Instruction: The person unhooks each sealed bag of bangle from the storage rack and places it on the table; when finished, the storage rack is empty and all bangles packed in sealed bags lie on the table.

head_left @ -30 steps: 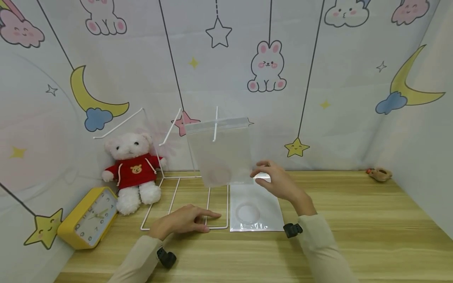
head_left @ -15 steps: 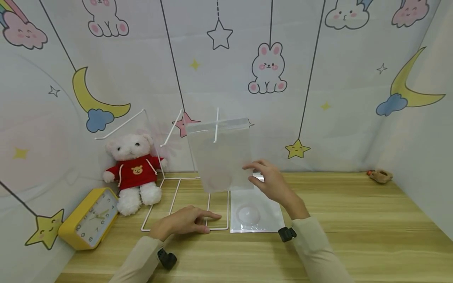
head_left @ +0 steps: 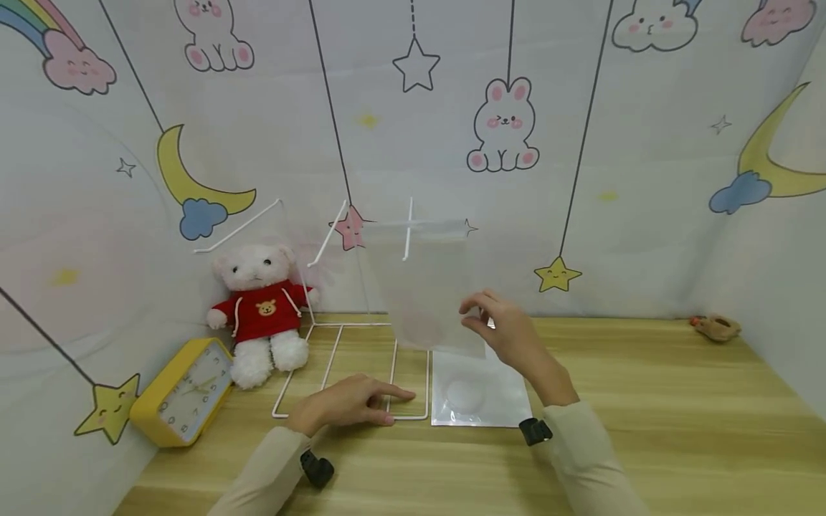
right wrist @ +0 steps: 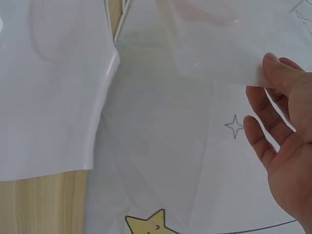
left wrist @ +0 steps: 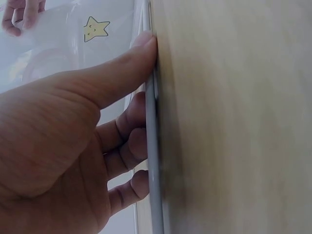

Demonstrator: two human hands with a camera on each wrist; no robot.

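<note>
A white wire rack (head_left: 419, 418) with upright hooks stands on the table. From its right hook (head_left: 407, 247) hangs a clear plastic zip bag (head_left: 422, 287), its lower right corner swung outward. My right hand (head_left: 513, 337) pinches that bag's right edge between thumb and fingers, as the right wrist view shows with the bag's edge (right wrist: 234, 73). My left hand (head_left: 348, 401) rests on the rack's base, index finger straight, thumb against the front wire (left wrist: 152, 112). A second clear bag (head_left: 510, 398) with a round mark lies flat beside the rack, near the right hand.
Left of the rack sits a white teddy bear (head_left: 264, 308) in a red hoodie, beside a yellow clock (head_left: 187, 390). A small brown object (head_left: 718, 328) lies at the table's far right. A printed cloth (head_left: 503, 208) forms the back wall.
My right hand has met the hanging bag's right edge and drawn its lower corner to the right. The left hand stays on the rack's base. The head view has shifted slightly.
</note>
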